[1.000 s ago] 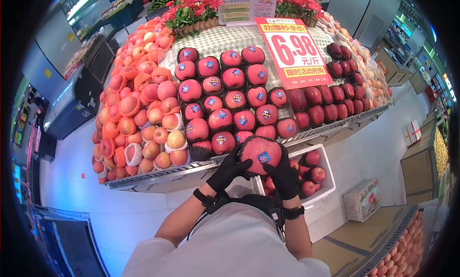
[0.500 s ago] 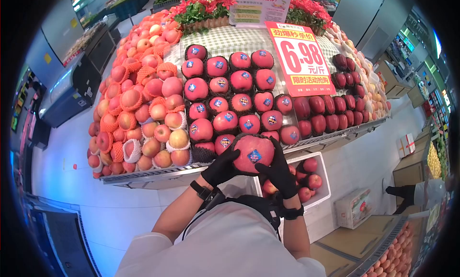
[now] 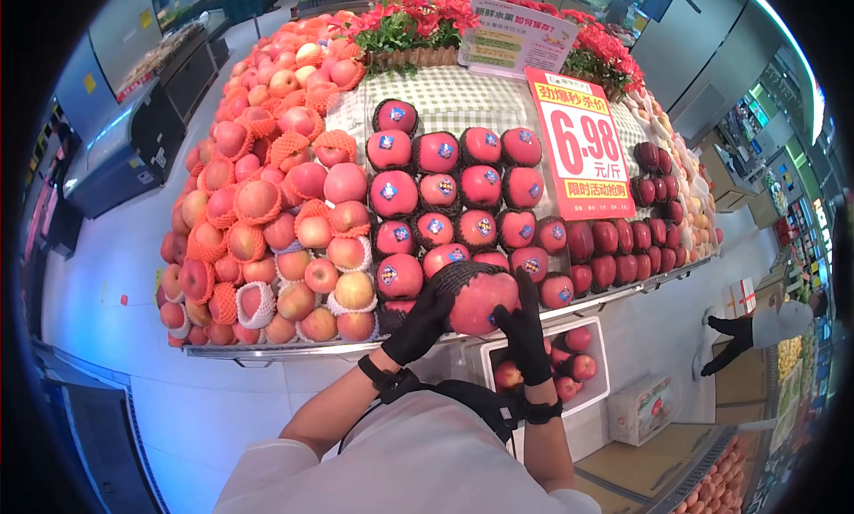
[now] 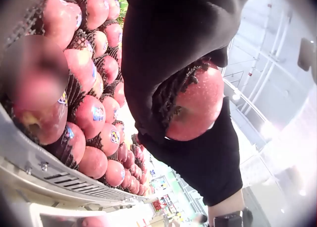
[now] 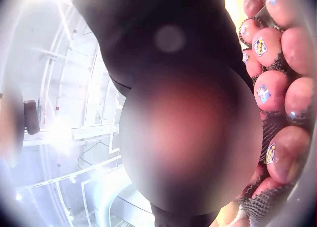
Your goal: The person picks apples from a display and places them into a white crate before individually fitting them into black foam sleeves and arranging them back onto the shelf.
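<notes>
A large red apple (image 3: 485, 305) is held between both black-gloved hands, just over the front edge of the fruit display. Black netting (image 3: 456, 278) covers its far left side. My left hand (image 3: 416, 330) grips it from the left and my right hand (image 3: 528, 343) from the right, its thumb lying across the near side. Part of a blue sticker shows by that thumb. In the left wrist view the apple (image 4: 200, 105) shows its stem hollow, with netting bunched beside it. The right wrist view is blurred over the apple. Behind it sit rows of stickered red apples (image 3: 393, 198) in black nets.
Apples in orange nets (image 3: 258, 200) are heaped at left, dark red apples (image 3: 605, 238) at right beside a price sign (image 3: 583, 149). A metal rail (image 3: 294, 349) edges the display. Below stands a white foam box (image 3: 607, 363) holding apples. Another person (image 3: 756, 332) is in the aisle.
The apple has been turned in the hands: its sticker has moved from the top to beside the right thumb, and netting now shows at upper left. The other person has come further into view.
</notes>
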`<state>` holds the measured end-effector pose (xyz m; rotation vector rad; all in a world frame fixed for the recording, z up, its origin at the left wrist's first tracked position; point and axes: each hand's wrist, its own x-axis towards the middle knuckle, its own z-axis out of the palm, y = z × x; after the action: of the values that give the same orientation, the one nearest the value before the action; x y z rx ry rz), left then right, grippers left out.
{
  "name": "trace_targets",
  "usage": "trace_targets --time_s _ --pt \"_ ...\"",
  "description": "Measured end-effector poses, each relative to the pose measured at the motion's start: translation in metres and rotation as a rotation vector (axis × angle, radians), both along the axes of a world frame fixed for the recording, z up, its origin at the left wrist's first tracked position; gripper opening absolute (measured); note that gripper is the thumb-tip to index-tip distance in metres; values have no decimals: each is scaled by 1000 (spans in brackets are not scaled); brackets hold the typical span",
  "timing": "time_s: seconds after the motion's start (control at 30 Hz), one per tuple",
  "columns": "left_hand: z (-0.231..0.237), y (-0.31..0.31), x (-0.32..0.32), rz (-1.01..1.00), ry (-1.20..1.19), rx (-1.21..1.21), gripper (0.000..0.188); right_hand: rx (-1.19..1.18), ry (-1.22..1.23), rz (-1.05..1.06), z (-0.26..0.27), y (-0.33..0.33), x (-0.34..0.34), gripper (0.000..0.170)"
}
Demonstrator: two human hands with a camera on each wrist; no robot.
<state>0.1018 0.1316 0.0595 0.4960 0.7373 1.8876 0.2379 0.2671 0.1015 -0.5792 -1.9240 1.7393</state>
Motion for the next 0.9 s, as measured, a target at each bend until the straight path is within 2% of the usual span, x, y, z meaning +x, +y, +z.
trace_targets --time_s 0.07,0.1,0.2,0.23,0.33,0.37,0.43,0.53,0.6,0.7,0.77,0.8,0.83,0.87,0.9 --pt "-1 3 -15 29 -81 48 62 -47 -10 -28 8 -5 -18 89" --pt "3 1 -24 -36 -254 -5 54 192 -146 -24 6 -5 -27 89" --pt "-9 -2 -36 -7 -293 -62 50 227 -145 -27 8 -15 -51 94" --pt "-10 -3 -41 28 -261 -106 51 218 -141 -24 12 -18 -60 102" --pt "-5 -5 -56 110 -59 -64 49 329 -242 -49 19 -24 -81 110" --pt "-3 -8 -61 145 134 -89 48 318 -249 -32 14 -24 -86 114" --pt "9 -15 -70 246 464 -120 46 355 -202 -44 32 -34 -101 113" --pt "25 -15 -78 312 418 -87 48 382 -196 -48 36 -36 -120 112" --pt "40 -17 -86 166 8 -118 49 355 -165 -49 31 -30 -127 106" --pt "40 -19 -109 183 209 -246 50 203 -47 -54 26 -15 -133 91" --pt "41 -23 -122 226 122 -189 46 27 28 -66 31 0 -141 81" --pt "42 -25 -128 247 78 -161 46 69 29 -56 35 9 -144 77" --pt "64 -35 -131 224 59 -138 45 110 30 -45 41 19 -148 74" --pt "58 -37 -135 236 21 -131 45 151 29 -33 46 27 -154 70" --pt "47 -39 -138 252 -18 -124 45 16 130 -63 58 34 -169 74"
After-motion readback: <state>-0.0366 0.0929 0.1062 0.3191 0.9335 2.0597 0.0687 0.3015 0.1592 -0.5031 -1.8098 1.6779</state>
